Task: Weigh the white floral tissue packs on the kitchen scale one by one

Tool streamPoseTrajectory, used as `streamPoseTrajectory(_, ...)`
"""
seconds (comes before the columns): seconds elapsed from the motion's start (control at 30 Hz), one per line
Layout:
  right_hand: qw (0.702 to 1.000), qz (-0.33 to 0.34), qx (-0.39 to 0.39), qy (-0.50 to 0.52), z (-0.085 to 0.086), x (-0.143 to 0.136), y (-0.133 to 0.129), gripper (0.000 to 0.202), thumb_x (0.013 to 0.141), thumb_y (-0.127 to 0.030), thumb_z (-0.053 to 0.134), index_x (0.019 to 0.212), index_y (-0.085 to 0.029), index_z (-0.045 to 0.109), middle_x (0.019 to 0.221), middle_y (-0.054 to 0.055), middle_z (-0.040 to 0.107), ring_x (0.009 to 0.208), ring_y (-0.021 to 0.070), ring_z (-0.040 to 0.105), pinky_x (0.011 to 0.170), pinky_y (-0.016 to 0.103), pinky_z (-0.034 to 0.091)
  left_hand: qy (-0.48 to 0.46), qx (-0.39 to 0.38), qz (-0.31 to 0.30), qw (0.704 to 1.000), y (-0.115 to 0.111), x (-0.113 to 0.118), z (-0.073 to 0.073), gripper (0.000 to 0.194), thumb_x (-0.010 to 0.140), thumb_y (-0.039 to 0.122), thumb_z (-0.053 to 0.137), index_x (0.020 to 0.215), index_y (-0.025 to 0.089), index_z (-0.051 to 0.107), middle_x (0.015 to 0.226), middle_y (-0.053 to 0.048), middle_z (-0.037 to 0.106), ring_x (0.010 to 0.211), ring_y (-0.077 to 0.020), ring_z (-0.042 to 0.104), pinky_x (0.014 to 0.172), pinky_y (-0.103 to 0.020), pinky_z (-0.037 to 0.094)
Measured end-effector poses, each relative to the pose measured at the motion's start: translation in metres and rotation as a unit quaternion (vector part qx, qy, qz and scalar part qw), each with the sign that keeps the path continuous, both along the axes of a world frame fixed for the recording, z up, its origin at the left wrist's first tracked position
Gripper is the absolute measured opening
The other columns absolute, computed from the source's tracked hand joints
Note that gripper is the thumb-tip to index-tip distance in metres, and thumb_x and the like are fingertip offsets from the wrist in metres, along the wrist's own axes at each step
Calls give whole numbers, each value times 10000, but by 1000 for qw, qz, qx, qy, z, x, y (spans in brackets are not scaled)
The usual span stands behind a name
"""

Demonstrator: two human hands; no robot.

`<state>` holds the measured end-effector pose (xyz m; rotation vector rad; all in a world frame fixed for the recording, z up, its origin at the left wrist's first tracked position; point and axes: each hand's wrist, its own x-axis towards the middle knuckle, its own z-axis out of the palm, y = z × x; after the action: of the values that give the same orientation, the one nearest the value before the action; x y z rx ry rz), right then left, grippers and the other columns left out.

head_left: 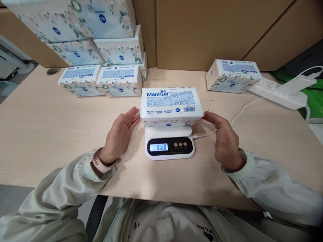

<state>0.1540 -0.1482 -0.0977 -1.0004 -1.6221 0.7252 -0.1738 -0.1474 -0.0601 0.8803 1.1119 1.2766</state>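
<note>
A white pack of tissues [171, 104] with blue "Manhua" print rests on the small digital scale [169, 148], covering most of its platform. The lit display [158, 147] reads 102.8. My left hand [120, 136] is beside the pack's left end, fingers stretched out and palm turned toward it. At the other end is my right hand [225, 141], its fingers extended and the tips close to the pack's right corner. Whether those fingertips touch the wrapper, I cannot tell. Neither hand grips anything.
Several more tissue packs [119, 79] are stacked at the back left. Another pack [233, 75] lies at the back right, beside a white power strip [280, 90]. A white cable [238, 112] runs to the scale. Cardboard [217, 33] stands along the table's rear.
</note>
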Motion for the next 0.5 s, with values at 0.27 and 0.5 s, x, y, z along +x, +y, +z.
streamPoseTrajectory(0.27,1000,3,5,-3,1,0,0,430,1114,-446,484,1515,-406,632,1472,5,725,1386,286,668,1209,539,505,1,4,-2,1000,1,0,-1,552,999,634,588,1289,204,777,1567,-97,636,1561,-359,486,1362,-540,316)
streamPoseTrajectory(0.5,1000,9,2,-19,2,1,0,454,1116,-473,465,1542,-403,604,1511,11,701,1430,305,640,1248,574,487,36,23,4,999,-1,-3,0,576,1018,653,542,1332,227,768,1602,-77,610,1568,-362,483,1358,-575,311)
